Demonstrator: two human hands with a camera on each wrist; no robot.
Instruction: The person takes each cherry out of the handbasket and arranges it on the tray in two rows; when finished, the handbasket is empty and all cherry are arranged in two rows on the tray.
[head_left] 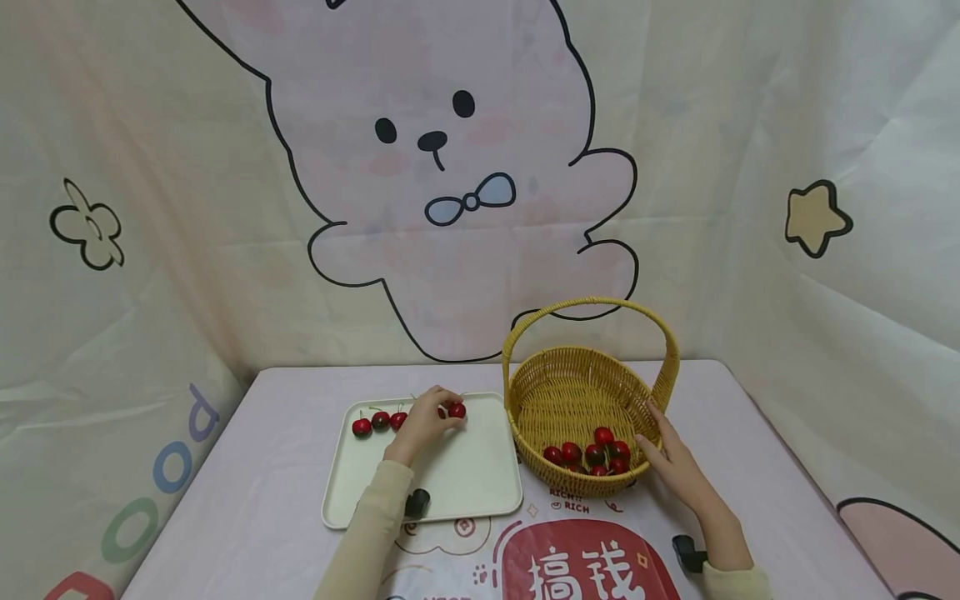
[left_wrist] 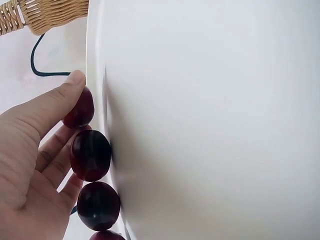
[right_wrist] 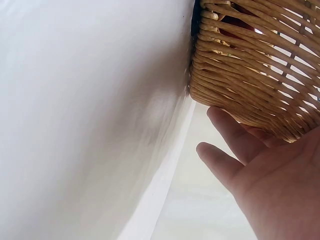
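My left hand (head_left: 426, 427) is over the white tray (head_left: 480, 492) and pinches a red cherry (head_left: 457, 410) between thumb and fingers. In the left wrist view this cherry (left_wrist: 82, 111) sits at the thumb tip, beside darker cherries (left_wrist: 90, 155) lined up along the tray's edge. Several cherries with stems (head_left: 380, 420) lie in a row at the tray's far left. My right hand (head_left: 678, 467) holds the near right rim of the yellow wicker basket (head_left: 577, 375), its thumb over the rim. Two fingers (right_wrist: 220, 162) show below the wicker side in the right wrist view. Several cherries (head_left: 595, 454) lie in the basket's near part.
The basket's tall handle (head_left: 592, 302) arches over it, and the basket stands right against the tray's right side. Beneath is a table with a pale printed cloth (head_left: 247, 492). A cartoon-printed curtain (head_left: 480, 275) hangs behind and at both sides.
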